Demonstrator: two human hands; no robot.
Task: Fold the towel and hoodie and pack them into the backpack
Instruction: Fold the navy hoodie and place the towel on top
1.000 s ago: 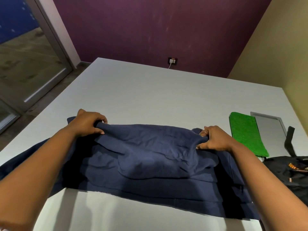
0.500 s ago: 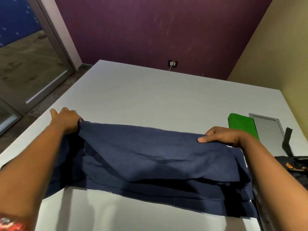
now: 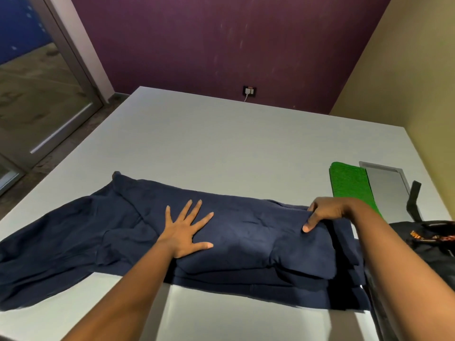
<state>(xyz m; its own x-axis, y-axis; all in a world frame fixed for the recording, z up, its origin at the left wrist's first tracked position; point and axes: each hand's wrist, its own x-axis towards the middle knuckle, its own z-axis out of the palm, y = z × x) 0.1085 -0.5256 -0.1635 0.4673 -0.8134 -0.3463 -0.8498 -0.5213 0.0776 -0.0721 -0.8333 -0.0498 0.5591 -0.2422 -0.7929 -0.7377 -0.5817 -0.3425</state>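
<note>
Hoodie (image 3: 246, 232), navy fleece, soft and creased, lies across the near edge of the white table (image 3: 221, 148), folded into a long band with one sleeve trailing off toward the near left corner. The left hand (image 3: 184, 232) presses flat on it, fingers spread; the right hand (image 3: 325, 212) pinches the band's right end, thumb on top. Folding looks half done: next, likely, tuck the sleeve in and double the band. A nubby green towel (image 3: 349, 185) waits folded by the right edge, beside the black backpack (image 3: 428, 242).
</note>
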